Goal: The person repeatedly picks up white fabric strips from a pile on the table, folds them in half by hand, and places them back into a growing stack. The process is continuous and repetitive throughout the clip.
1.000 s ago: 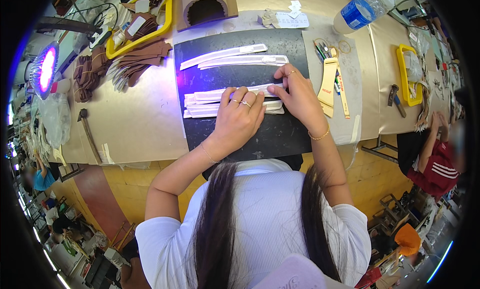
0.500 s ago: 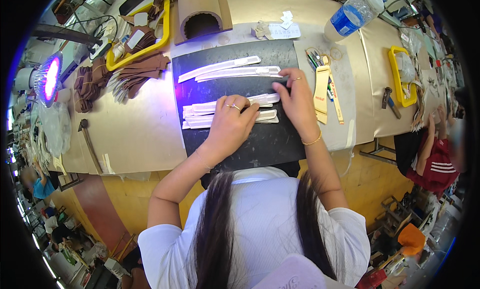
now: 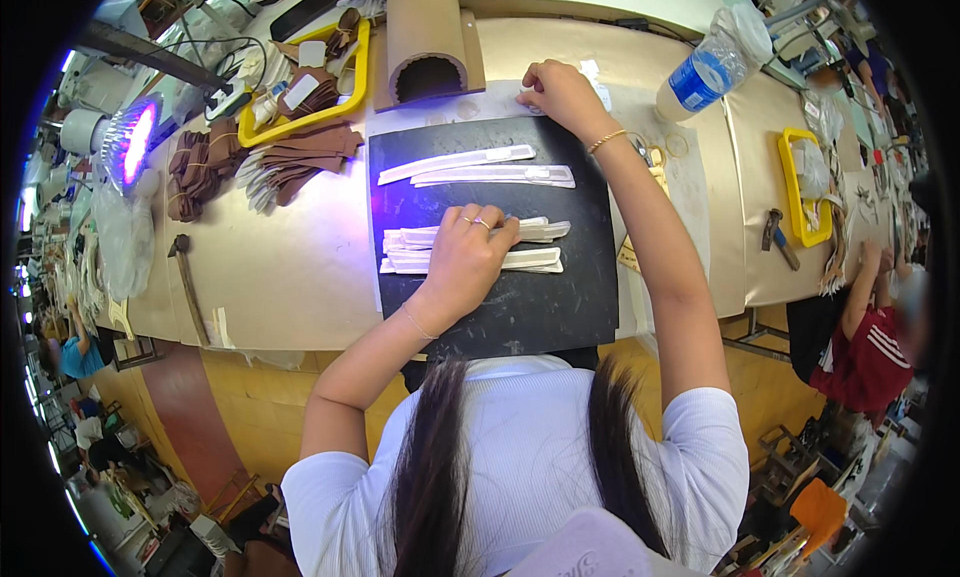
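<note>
Left hand (image 3: 468,262) flat, fingers spread, pressing white strip stack (image 3: 540,245) on black mat (image 3: 530,312); right hand (image 3: 558,95) — fingers curled, contents indiscernible — reaching away: strips could fan if pressure eases.

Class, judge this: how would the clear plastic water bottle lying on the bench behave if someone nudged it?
The bottle lies on its side, so it would probably roll. It is clear plastic and looks mostly empty, so likely light and easily shifted. Its smooth wall may feel slippery.
</note>
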Demonstrator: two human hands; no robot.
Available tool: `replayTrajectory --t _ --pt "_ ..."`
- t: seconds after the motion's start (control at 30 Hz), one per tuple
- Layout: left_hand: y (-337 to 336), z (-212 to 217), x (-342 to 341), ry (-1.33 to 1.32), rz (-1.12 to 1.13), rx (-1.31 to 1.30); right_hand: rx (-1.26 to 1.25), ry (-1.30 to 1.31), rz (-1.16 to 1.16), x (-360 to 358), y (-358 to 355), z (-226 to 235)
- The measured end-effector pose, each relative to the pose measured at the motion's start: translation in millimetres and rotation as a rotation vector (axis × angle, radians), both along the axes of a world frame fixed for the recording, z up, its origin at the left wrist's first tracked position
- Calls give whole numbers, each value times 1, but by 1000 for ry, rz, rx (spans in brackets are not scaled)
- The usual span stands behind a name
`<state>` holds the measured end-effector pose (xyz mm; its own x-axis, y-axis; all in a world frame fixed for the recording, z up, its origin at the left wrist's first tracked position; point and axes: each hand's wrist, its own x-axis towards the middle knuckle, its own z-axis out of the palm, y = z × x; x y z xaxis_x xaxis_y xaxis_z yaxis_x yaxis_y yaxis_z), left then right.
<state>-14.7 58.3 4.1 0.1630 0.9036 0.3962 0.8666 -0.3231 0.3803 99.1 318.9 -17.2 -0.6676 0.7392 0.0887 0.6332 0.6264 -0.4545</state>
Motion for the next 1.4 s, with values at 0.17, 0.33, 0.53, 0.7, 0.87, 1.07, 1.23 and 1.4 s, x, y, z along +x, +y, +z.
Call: replayTrajectory --t 0.17,0.33,0.53,0.7,0.87,1.07,1.23,1.4 --pt "0 0 -3 24 -35 65 -149 -99 -53 -15 12 -13" --pt "1 5 -7 -224 -38 -46 -282 -58 -147 -12 16 -7" --pt "6 5 -12 -257 -69 -96 -507 186 -94 4 27 -21" --pt "6 3 -9 -70 -72 -74 -289 383 -182 23 -7 0" --pt "4 4 -9 -1 -108 15 -694 730 -217 59 -63 29" --pt "6 3 -10 6 -149 80 -931 1038 -242 86 -124 42" --pt "7 9 -7 -94 -172 -40 -694 1222 -75 95 -155 51" --pt "13 29 -18 -196 -129 -428 -112 938 58 102 -180 84"
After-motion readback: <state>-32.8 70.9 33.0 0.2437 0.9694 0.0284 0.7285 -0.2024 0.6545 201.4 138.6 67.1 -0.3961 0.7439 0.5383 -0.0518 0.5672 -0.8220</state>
